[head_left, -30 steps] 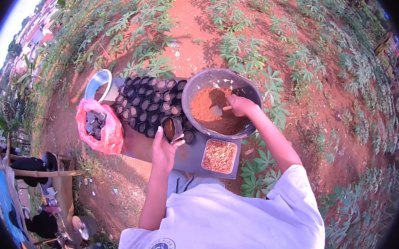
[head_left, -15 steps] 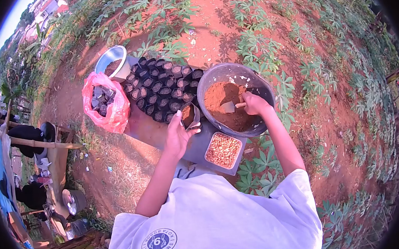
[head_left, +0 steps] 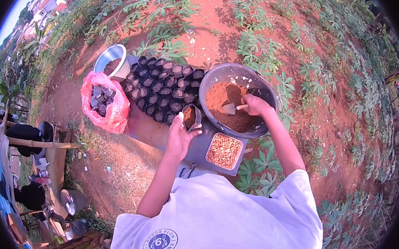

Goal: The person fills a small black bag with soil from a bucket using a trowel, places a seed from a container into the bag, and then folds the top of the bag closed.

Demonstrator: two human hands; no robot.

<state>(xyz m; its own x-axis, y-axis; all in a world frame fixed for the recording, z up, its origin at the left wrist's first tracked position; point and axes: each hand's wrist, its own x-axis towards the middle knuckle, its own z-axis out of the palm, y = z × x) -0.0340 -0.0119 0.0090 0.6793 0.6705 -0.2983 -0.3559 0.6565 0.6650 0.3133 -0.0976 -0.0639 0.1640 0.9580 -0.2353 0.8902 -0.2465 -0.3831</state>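
The left hand (head_left: pixel 178 140) pinches a black bag (head_left: pixel 190 117) of soil between thumb and fingers, just beside the filled bags (head_left: pixel 162 87), so room that side is tight. The right hand's (head_left: pixel 255 106) fingers close round a small trowel (head_left: pixel 230 108), inside the basin's (head_left: pixel 266 91) rim; seeds (head_left: pixel 224 150) sit below both hands' fingers.

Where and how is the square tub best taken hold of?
Probably by its left and right walls, just below the rim, reaching in from the near side. The square tub sits upright with straight sides to pinch between, while the basin crowds its far side. Its open top is heaped with kernels, so a level, two-sided grip looks safest.
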